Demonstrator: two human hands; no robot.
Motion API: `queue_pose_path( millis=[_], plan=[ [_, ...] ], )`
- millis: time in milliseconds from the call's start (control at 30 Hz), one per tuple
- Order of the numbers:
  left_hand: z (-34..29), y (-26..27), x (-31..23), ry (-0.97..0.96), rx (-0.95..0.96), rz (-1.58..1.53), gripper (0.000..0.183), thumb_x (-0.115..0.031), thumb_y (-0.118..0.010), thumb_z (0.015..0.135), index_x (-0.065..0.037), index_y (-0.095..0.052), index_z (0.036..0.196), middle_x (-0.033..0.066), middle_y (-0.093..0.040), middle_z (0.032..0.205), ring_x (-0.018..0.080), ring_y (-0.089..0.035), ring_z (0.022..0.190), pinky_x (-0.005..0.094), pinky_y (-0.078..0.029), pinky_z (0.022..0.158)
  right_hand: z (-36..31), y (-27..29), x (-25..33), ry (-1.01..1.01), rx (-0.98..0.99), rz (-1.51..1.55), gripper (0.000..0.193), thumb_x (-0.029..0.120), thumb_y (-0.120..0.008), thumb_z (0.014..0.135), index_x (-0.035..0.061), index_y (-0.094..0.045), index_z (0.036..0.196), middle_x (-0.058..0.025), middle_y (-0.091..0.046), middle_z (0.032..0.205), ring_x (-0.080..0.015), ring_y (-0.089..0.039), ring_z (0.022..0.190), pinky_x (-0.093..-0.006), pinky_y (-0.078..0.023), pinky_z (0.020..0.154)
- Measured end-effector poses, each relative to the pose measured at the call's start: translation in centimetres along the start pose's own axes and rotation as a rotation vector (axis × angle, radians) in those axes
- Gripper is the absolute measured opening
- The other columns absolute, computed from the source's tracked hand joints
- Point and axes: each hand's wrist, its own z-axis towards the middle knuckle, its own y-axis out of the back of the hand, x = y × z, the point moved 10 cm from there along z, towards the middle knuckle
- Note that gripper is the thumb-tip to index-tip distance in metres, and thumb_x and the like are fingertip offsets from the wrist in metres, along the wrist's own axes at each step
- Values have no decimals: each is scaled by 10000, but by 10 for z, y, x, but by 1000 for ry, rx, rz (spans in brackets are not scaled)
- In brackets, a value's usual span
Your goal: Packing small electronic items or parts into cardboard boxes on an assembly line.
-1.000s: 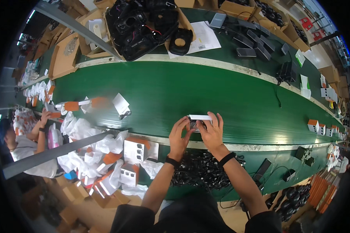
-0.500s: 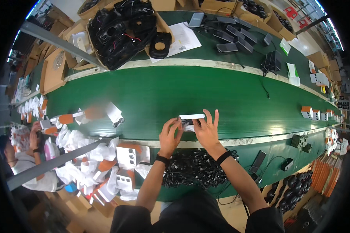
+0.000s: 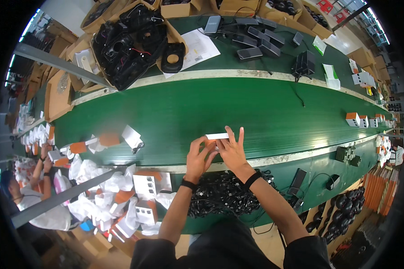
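Note:
A small white-and-orange cardboard box is held over the green belt, its white top side facing up. My left hand has its fingers bent against the box's left part, with thumb and fingertips close together. My right hand grips the right end, two fingers stretched up past it. A bit of orange shows under the white side, and the rest of the box is covered by my fingers. Below my hands lies a heap of black cables.
Several white-and-orange boxes with white bags crowd the left, near a co-worker. A loose paper-like white piece lies on the green belt. Across it are black devices and a carton of black housings. A grey rail crosses lower left.
The dark and white contents seen in the box before are now hidden behind my fingers and the orange side. My right hand has moved slightly left, nearer my left. The view has shifted a little.

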Motion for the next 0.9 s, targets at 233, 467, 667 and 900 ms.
queue_pose_path(
  millis=[233, 467, 667, 900],
  plan=[
    [35, -9, -8, 26, -23, -121, 298, -11, -898, 856, -6, -622, 969, 219, -632, 1496, 355, -757, 1170, 417, -611, 972, -60, 35, -27, -95, -325, 192, 539, 119, -770, 923, 105, -638, 1444, -94, -647, 1336, -366, -535, 1401, -678, -370, 1200],
    [32, -27, -12, -136, 220, -94, 528, -117, -874, 889, -124, -693, 1385, 116, -678, 1487, 342, -704, 1264, 455, -589, 1033, -61, 26, -36, -275, -203, 550, 278, 65, -812, 883, 38, -739, 1150, -146, -683, 1242, -412, -639, 1192, -488, -594, 969],
    [21, -20, -46, -396, 244, 108, 529, -249, -830, 931, -211, -714, 1445, 65, -692, 1463, 289, -653, 1356, 463, -580, 1073, -82, 34, -47, -180, -321, 625, 262, 81, -833, 896, 29, -752, 1140, -135, -735, 1103, -368, -712, 1107, -463, -633, 873],
    [19, -38, -43, -420, 242, 150, 516, -260, -848, 916, -238, -743, 1421, 43, -687, 1497, 269, -643, 1388, 453, -573, 1099, -66, 47, -67, -166, -220, 585, 254, 69, -783, 969, 22, -761, 1217, -116, -690, 1270, -305, -726, 1049, -394, -652, 807]
  ],
)
